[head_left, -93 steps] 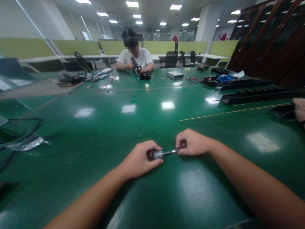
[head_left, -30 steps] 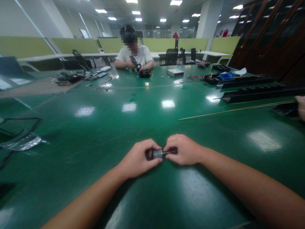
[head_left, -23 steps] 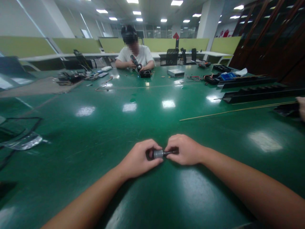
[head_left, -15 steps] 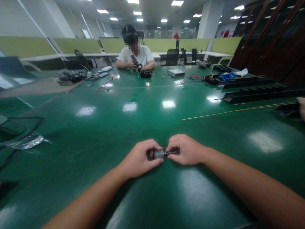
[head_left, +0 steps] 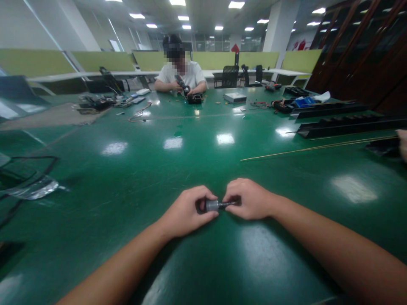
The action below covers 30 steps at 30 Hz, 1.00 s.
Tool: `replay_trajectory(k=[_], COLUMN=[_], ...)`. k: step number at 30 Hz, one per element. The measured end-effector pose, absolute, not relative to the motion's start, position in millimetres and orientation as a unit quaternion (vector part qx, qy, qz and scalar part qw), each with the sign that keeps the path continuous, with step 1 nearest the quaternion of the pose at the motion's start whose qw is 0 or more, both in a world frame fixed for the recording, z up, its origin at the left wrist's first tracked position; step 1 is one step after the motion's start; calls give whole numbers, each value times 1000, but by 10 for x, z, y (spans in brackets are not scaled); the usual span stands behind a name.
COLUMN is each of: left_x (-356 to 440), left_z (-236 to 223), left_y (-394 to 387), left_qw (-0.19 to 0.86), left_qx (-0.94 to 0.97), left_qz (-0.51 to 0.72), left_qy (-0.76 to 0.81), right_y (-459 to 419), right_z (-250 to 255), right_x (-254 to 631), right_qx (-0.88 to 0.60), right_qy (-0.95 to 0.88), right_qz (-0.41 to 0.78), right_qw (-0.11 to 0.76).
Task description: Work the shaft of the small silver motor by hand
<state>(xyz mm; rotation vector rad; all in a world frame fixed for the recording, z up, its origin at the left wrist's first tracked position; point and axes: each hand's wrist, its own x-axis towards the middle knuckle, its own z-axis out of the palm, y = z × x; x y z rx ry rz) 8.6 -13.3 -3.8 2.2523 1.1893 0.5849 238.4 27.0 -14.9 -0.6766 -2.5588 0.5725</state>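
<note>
A small silver cylinder with a thin dark shaft (head_left: 212, 205) lies level just above or on the green tabletop (head_left: 178, 165); I cannot tell which. My left hand (head_left: 186, 212) is curled round its left end, thumb and fingers on either side of the silver body. From the right, my right hand (head_left: 246, 199) pinches the shaft close to the cylinder. The shaft's far end is partly hidden inside my right fingers, and the cylinder's left end disappears into my left palm.
Thin yellow rods (head_left: 286, 152) and black channel strips (head_left: 346, 125) lie to the right, by another person's hand (head_left: 403, 144). Across the table a person (head_left: 181, 78) works with a tool on a black part (head_left: 194, 98). Clear plastic (head_left: 34, 186) sits at left.
Since about three seconds ago, my right hand has moved left along the shaft, from its outer end to near the cylinder. Lately it has slid slightly right. My left hand keeps its hold.
</note>
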Motion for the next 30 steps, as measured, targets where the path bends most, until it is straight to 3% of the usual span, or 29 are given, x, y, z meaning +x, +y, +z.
replay_trajectory(k=[30], left_x=[92], left_z=[-31], left_y=[-131], left_qw=[271], left_qx=[829], left_qz=[218], left_qy=[438], right_y=[293], right_z=[-125], right_x=[2443], right_qx=[-257], right_qy=[-923], right_qz=[203], right_qw=[202])
